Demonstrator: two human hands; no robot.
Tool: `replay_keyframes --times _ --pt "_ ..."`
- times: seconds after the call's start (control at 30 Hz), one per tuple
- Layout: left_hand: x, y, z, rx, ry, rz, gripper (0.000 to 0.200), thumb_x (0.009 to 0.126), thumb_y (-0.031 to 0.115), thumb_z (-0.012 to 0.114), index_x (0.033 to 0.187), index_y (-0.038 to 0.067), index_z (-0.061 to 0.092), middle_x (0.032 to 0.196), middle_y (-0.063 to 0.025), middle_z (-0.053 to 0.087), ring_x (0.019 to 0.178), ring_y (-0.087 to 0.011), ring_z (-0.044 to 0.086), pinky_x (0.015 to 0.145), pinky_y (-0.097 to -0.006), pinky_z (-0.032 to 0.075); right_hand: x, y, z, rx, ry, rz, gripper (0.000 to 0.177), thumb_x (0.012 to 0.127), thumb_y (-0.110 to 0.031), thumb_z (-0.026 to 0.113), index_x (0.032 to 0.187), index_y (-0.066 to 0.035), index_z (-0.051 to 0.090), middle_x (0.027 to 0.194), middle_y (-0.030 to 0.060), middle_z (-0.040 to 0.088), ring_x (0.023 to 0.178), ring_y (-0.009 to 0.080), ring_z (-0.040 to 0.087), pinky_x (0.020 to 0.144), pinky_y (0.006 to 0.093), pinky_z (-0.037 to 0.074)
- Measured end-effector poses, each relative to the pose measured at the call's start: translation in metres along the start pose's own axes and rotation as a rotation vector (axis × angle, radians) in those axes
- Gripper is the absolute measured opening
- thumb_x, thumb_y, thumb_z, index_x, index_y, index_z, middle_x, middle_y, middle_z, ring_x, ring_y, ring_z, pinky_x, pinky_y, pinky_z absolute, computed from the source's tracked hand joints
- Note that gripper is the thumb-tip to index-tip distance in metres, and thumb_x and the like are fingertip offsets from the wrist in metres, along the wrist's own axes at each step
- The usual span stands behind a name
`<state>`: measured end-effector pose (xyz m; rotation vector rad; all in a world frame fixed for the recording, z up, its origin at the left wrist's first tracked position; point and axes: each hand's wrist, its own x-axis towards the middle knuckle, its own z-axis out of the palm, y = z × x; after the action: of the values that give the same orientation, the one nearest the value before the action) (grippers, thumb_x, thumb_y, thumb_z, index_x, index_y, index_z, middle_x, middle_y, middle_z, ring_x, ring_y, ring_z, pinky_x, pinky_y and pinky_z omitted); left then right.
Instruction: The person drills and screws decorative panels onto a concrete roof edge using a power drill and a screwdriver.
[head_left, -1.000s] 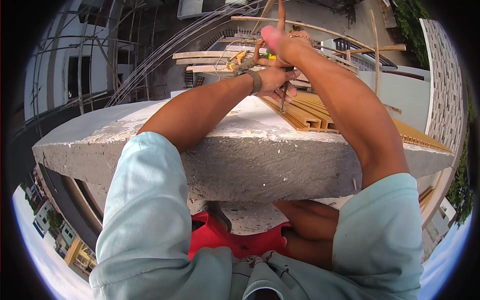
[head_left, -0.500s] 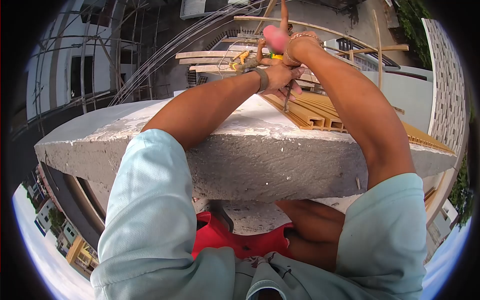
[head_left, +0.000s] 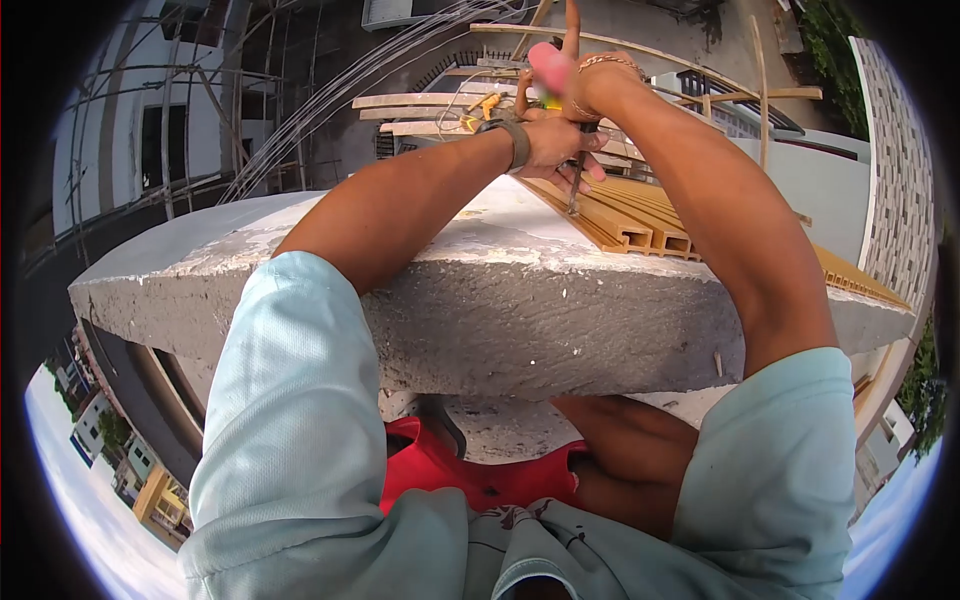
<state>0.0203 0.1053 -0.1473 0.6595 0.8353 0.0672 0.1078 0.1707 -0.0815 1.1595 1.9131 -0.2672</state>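
Observation:
Both arms reach over a rough concrete ledge [head_left: 560,310]. A thin dark metal rod [head_left: 574,190] stands almost upright, its lower tip on a brown grooved panel [head_left: 600,222] that lies on the ledge. My left hand [head_left: 552,143], with a band at the wrist, is at the rod; its fingers are partly round it and partly spread. Above it, my right hand [head_left: 594,98], below a chain bracelet, is at the rod's upper end. Its fingers are mostly hidden behind the wrist, and so is whatever handle the rod has.
Below, beyond the ledge, a co-worker in a pink head covering [head_left: 551,66] is among wooden planks [head_left: 400,102], near a yellow power tool [head_left: 484,106]. Cables [head_left: 330,100] run at the left, beside scaffold poles [head_left: 165,120]. A patterned wall [head_left: 888,150] rises at the right.
My left hand has shifted slightly up and to the left, with its fingers lower along the rod. The rod's tip stays at about the same place on the panel. The view has moved slightly.

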Motion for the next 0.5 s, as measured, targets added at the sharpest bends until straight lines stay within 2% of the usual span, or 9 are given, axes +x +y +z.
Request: replay_keyframes --times 0.07,0.13,0.17,0.2,0.27,0.3,0.33,0.43,0.5 --pt "0.0 0.0 -0.008 -0.014 -0.034 -0.004 0.028 0.098 0.033 0.046 0.119 0.013 0.046 0.101 -0.0124 0.061 0.088 -0.0273 0.065 0.083 -0.0425 0.053 -0.001 -0.001 0.0 -0.039 0.018 -0.021 0.034 0.076 -0.024 0.055 0.101 -0.005 0.068 0.097 0.0154 0.068 0.089 0.0291 0.067 0.076 0.0422 0.053" --pt "0.002 -0.001 -0.011 -0.042 -0.073 -0.022 0.026 0.098 0.03 0.046 0.117 0.012 0.046 0.1 -0.013 0.062 0.089 -0.0278 0.065 0.082 -0.0425 0.053 0.0 0.021 0.025 0.203 0.387 -0.337 0.027 0.079 -0.025 0.053 0.092 -0.006 0.069 0.091 0.0184 0.067 0.083 0.0331 0.065 0.074 0.0439 0.052" --pt "0.002 0.001 -0.01 -0.026 -0.08 -0.013 0.025 0.098 0.029 0.046 0.117 0.012 0.045 0.1 -0.0135 0.063 0.088 -0.0284 0.065 0.082 -0.0422 0.054 -0.006 0.032 0.032 0.223 0.581 -0.551 0.025 0.082 -0.025 0.051 0.082 -0.006 0.068 0.087 0.0205 0.065 0.078 0.0364 0.063 0.072 0.0457 0.051" --pt "0.003 0.005 -0.011 -0.024 -0.075 -0.014 0.025 0.098 0.029 0.046 0.117 0.012 0.045 0.1 -0.0135 0.063 0.088 -0.0284 0.065 0.082 -0.0422 0.054 0.002 0.033 0.033 0.225 0.586 -0.554 0.025 0.082 -0.025 0.051 0.082 -0.006 0.068 0.087 0.0205 0.065 0.078 0.0364 0.063 0.072 0.0457 0.051" --pt "0.006 0.003 -0.005 0.015 -0.072 -0.016 0.025 0.098 0.028 0.046 0.116 0.012 0.045 0.098 -0.0134 0.063 0.087 -0.0279 0.065 0.08 -0.0411 0.054 0.011 0.024 0.038 0.147 0.34 -0.149 0.026 0.081 -0.025 0.053 0.085 -0.006 0.069 0.09 0.0181 0.067 0.081 0.0349 0.064 0.073 0.0437 0.052" --pt "0.003 0.003 -0.001 0.042 -0.029 -0.004 0.029 0.098 0.03 0.047 0.121 0.012 0.044 0.099 -0.013 0.063 0.085 -0.027 0.066 0.079 -0.0401 0.054 0.002 0.014 0.022 0.112 0.21 -0.057 0.029 0.08 -0.024 0.053 0.096 -0.005 0.069 0.095 0.0169 0.068 0.086 0.0324 0.066 0.076 0.041 0.053" --pt "0.0 0.005 0.003 0.043 -0.037 -0.011 0.029 0.098 0.03 0.047 0.121 0.012 0.044 0.099 -0.013 0.063 0.085 -0.027 0.066 0.079 -0.0401 0.054 -0.002 0.008 0.01 0.118 0.202 -0.052 0.029 0.08 -0.024 0.053 0.096 -0.005 0.069 0.095 0.0169 0.068 0.086 0.0324 0.066 0.076 0.041 0.053" --pt "-0.006 0.006 0.008 0.023 0.067 -0.013 0.038 0.097 0.033 0.047 0.13 0.015 0.042 0.105 -0.0121 0.06 0.086 -0.0254 0.065 0.08 -0.041 0.054 -0.001 -0.006 -0.012 -0.023 -0.113 0.063 0.035 0.079 -0.025 0.054 0.104 -0.004 0.067 0.106 0.0163 0.066 0.097 0.0285 0.065 0.081 0.0381 0.052" --pt "0.003 -0.002 -0.005 -0.007 0.014 0.013 0.037 0.097 0.034 0.047 0.129 0.015 0.042 0.105 -0.012 0.06 0.087 -0.0253 0.064 0.081 -0.0418 0.054 -0.009 -0.005 -0.012 0.068 -0.012 0.024 0.034 0.079 -0.025 0.054 0.103 -0.004 0.067 0.106 0.016 0.066 0.096 0.029 0.065 0.08 0.0383 0.052"
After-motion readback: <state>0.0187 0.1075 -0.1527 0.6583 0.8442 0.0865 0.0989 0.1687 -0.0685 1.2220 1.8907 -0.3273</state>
